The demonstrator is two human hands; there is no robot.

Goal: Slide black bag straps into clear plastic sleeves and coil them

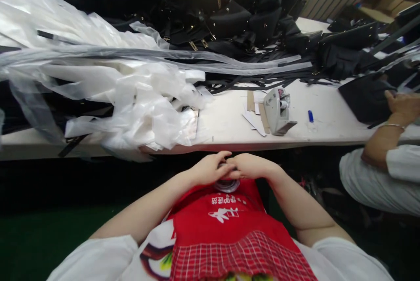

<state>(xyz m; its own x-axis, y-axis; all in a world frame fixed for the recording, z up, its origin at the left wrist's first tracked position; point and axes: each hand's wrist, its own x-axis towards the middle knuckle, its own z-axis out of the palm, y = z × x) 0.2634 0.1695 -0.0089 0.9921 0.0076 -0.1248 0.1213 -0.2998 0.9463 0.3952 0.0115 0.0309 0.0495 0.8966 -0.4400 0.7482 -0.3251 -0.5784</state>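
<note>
In the head view my left hand [209, 168] and my right hand [252, 166] meet in front of my waist, just below the table edge. Their fingers are bent in and overlap around a clear ring-shaped roll of tape [227, 185], which rests against my red apron [213, 224]. Part of the roll is hidden behind the fingers. On the white table [226, 117] beyond them stands a light grey tape dispenser [274, 112], with cardboard and paper pieces [254, 117] against its left side.
Crumpled white plastic wrapping [141, 106] covers the table's left part, with long clear strips [236, 60] across it. Black bags [229, 20] with metal fittings pile up behind. A small blue object [310, 116] lies right of the dispenser. At right, a co-worker's hand [403, 106] touches a black piece [364, 95].
</note>
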